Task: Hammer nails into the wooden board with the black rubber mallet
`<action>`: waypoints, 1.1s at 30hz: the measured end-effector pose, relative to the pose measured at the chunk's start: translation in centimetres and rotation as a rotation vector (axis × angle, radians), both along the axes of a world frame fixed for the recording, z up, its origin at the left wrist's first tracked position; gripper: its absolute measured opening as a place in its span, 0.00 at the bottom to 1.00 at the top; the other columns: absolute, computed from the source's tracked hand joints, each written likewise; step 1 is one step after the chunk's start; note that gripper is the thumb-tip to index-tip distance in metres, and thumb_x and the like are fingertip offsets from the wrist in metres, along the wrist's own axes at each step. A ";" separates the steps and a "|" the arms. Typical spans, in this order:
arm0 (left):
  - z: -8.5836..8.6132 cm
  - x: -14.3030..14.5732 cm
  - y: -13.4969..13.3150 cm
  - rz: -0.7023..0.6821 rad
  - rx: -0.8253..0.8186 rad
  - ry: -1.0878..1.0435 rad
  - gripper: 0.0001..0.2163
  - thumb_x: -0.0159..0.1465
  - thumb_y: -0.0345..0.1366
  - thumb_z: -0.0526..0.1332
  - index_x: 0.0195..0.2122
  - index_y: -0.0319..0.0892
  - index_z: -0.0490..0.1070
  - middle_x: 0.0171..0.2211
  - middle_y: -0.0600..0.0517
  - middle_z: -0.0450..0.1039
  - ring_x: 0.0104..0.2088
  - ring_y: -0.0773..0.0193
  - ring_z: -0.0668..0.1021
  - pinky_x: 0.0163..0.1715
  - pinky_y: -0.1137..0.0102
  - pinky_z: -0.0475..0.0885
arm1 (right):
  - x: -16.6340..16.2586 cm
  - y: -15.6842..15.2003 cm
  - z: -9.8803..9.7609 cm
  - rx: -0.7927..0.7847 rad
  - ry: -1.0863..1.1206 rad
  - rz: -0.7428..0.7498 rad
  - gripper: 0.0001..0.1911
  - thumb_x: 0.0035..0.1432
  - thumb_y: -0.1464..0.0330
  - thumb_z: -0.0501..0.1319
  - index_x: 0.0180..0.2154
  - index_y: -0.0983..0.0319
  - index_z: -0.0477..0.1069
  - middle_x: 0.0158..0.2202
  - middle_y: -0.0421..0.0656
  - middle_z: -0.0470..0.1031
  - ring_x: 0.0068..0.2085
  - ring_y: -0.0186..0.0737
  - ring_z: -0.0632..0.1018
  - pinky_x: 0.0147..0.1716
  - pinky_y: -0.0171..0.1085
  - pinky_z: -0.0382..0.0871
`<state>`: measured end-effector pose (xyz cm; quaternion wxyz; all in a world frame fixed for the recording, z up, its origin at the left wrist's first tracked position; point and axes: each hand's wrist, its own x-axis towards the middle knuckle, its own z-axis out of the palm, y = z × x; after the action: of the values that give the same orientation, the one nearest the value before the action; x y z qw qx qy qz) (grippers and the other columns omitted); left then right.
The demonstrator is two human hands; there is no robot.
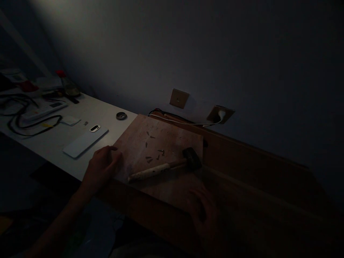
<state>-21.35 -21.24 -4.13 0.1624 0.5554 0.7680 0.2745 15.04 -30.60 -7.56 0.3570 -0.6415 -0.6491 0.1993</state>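
Observation:
A wooden board [134, 143] lies on the table, dim in the low light. On it rests a hammer [150, 172] with a dark, blocky head and a pale, worn grip. Several small screws [161, 152] are scattered behind the handle; some are too dark to make out clearly. My left hand [103, 164] rests at the board's left edge, fingers loosely bent and thumb apart, with nothing visible in it. At the board's near right corner is my right hand [202, 206], its fingers curved and spread from the thumb, holding nothing visible. Deep shadow covers part of it.
Left of the board, a white phone [84, 143] lies on the white tabletop [107, 111], near a roll of tape [121, 116]. Black cables [18, 125] and a red-capped bottle [68, 84] are farther left. A white plug [221, 114] sits in the wall socket.

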 end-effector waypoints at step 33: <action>-4.2 7.6 -4.6 -0.591 0.065 -0.047 0.20 0.75 0.49 0.56 0.62 0.48 0.73 0.61 0.44 0.79 0.60 0.49 0.82 0.61 0.53 0.79 | 14.4 -4.6 -0.9 -0.286 -0.047 -0.595 0.37 0.56 0.34 0.56 0.44 0.59 0.79 0.49 0.57 0.82 0.54 0.68 0.79 0.59 0.67 0.68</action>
<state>-13.77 -25.87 -8.31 0.2351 0.7534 0.5596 0.2528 29.45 -35.16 -8.43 0.2908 -0.8511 -0.4066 0.1607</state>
